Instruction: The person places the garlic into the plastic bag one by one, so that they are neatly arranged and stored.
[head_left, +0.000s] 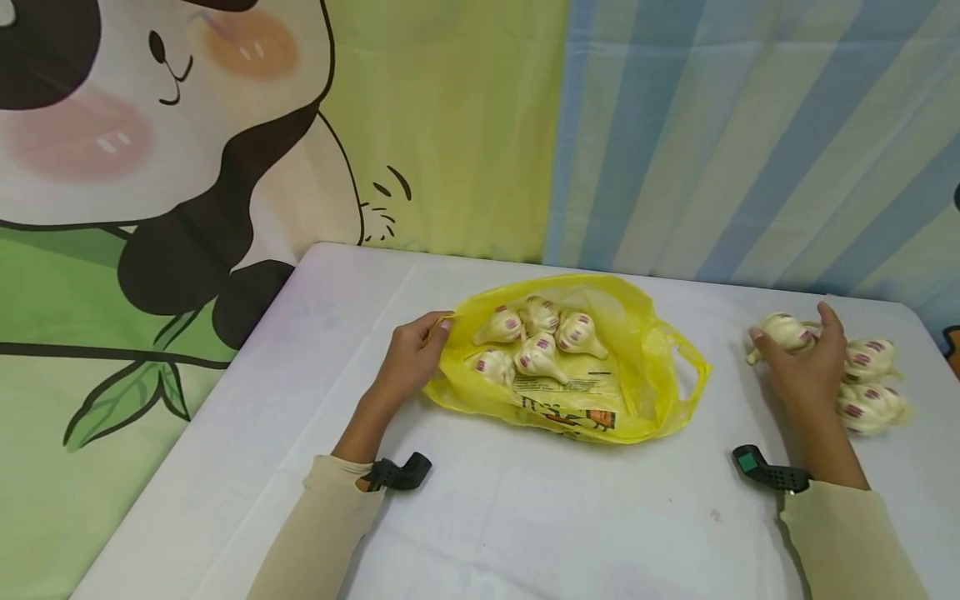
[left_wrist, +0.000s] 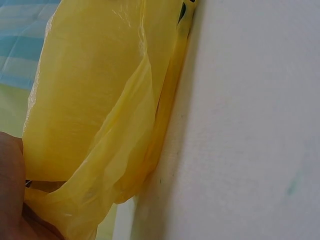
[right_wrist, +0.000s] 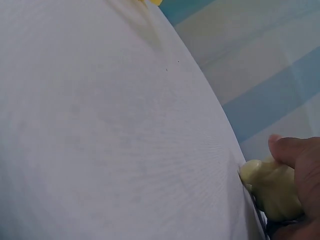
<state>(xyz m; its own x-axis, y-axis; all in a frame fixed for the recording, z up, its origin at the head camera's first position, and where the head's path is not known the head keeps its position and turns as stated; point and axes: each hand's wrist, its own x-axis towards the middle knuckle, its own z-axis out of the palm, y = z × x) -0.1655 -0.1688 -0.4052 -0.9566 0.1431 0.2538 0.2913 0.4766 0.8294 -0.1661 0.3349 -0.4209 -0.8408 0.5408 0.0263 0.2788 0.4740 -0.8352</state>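
A yellow plastic bag (head_left: pixel 637 400) lies on the table with its mouth spread, and several white garlic bulbs (head_left: pixel 537 357) with purple marks rest inside. My left hand (head_left: pixel 408 354) pinches the bag's left rim between thumb and fingers; the left wrist view shows the bag's thin yellow film (left_wrist: pixel 95 100) stretching away from that hand (left_wrist: pixel 12 195). At the right, my right hand (head_left: pixel 810 362) holds a garlic bulb (head_left: pixel 786 331), thumb on one side and fingers on the other. The bulb (right_wrist: pixel 275 192) appears partly hidden by the hand in the right wrist view.
Two more garlic bulbs (head_left: pixel 870 358) sit just right of my right hand, one in front of the other. The bag's loop handle (head_left: pixel 701 379) points right on the white table (head_left: pixel 570 517). Behind the table hangs a printed curtain (head_left: pixel 465 125).
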